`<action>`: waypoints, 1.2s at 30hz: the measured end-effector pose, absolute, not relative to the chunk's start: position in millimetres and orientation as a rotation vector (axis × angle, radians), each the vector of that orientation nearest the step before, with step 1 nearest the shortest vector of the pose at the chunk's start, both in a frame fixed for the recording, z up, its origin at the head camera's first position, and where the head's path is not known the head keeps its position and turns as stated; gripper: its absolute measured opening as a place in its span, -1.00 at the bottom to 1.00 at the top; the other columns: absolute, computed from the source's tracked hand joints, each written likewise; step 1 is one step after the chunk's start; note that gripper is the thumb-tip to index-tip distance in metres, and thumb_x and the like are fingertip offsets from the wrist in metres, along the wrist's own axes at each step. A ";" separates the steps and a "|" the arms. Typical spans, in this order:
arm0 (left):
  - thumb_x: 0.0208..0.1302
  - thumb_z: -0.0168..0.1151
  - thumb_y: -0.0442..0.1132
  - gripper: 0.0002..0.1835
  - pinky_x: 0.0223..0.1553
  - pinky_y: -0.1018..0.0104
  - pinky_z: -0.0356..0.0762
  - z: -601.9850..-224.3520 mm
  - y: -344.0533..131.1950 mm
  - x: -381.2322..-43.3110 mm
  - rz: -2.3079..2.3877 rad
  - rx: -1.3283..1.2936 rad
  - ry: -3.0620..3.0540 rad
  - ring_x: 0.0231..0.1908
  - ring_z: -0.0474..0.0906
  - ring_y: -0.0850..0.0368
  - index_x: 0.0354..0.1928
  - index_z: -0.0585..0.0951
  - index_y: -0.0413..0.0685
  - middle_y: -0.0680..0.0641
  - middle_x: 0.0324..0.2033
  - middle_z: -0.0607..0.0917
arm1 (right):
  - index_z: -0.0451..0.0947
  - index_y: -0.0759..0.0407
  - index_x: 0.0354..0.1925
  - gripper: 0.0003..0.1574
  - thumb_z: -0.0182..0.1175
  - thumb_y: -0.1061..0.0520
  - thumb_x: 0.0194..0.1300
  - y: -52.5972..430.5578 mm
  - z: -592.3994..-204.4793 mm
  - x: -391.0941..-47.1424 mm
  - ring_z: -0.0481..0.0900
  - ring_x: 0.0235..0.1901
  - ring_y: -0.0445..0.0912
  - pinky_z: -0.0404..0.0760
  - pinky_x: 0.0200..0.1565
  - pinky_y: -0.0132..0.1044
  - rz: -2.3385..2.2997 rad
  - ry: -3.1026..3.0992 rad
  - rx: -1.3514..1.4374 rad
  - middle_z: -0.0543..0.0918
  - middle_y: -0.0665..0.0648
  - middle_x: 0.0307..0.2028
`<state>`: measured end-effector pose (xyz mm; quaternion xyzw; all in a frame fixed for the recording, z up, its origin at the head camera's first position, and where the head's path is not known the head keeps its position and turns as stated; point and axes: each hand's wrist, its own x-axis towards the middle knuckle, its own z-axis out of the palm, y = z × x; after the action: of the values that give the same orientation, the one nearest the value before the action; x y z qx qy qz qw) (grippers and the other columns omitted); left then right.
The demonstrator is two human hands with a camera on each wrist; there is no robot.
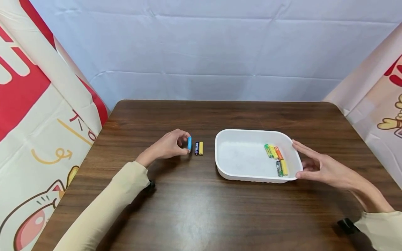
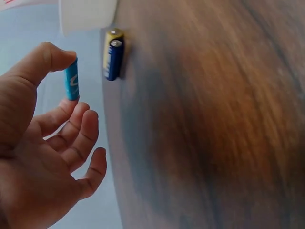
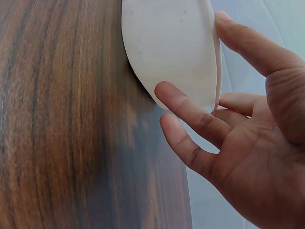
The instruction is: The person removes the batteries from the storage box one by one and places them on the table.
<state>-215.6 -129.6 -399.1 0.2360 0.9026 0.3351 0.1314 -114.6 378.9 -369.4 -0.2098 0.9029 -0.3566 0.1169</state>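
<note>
My left hand (image 1: pixel 171 143) pinches a light-blue battery (image 1: pixel 189 143) between thumb and fingertips, upright; in the left wrist view the thumb presses its top end and a finger its lower end. Just right of it, a dark-blue battery (image 1: pixel 196 148) and a yellow battery (image 1: pixel 201 148) stand or lie side by side on the table, which I cannot tell. My right hand (image 1: pixel 325 168) spans the right end of a white plastic tray (image 1: pixel 242 177), with thumb and fingers spread and touching its rim. Several batteries in green, yellow, orange and dark colours (image 1: pixel 279 168) are inside the tray's right part.
A dark wood-grain table (image 1: pixel 188 209) bears everything. Behind it hangs a pale cloth (image 1: pixel 213 48), and printed cloths with cartoon figures (image 1: pixel 28 195) flank it on the left and right.
</note>
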 end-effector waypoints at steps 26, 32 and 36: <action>0.26 0.45 -0.11 -0.53 0.15 -0.01 0.33 -415.7 -121.5 -224.0 0.709 0.689 2.662 -0.06 0.47 0.04 0.16 0.61 -0.08 -0.06 -0.04 0.56 | -0.06 0.05 0.67 0.26 0.47 0.24 0.25 380.4 -371.0 -113.8 0.64 -0.18 -0.27 0.60 -0.26 -0.43 -1.024 2.663 -0.598 0.22 0.01 0.43; 0.28 0.44 -0.09 -0.50 0.14 -0.01 0.29 -415.8 -121.4 -224.2 0.710 0.678 2.649 -0.05 0.47 0.04 0.20 0.60 -0.09 -0.07 -0.02 0.55 | -0.08 0.06 0.67 0.27 0.47 0.25 0.25 381.4 -371.8 -114.5 0.64 -0.16 -0.28 0.61 -0.25 -0.43 -1.038 2.647 -0.597 0.17 -0.06 0.48; 0.27 0.44 -0.09 -0.48 0.13 0.00 0.29 -415.0 -121.4 -223.9 0.712 0.678 2.646 -0.03 0.46 0.03 0.22 0.59 -0.10 -0.07 0.00 0.55 | -0.07 0.07 0.66 0.26 0.47 0.27 0.25 381.7 -372.3 -114.4 0.64 -0.17 -0.27 0.60 -0.26 -0.43 -1.051 2.645 -0.608 0.14 -0.34 0.40</action>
<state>-223.9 -121.4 -415.0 0.2370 0.9255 0.2492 0.1586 -114.4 381.7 -372.3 -0.2074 0.9028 -0.3588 0.1152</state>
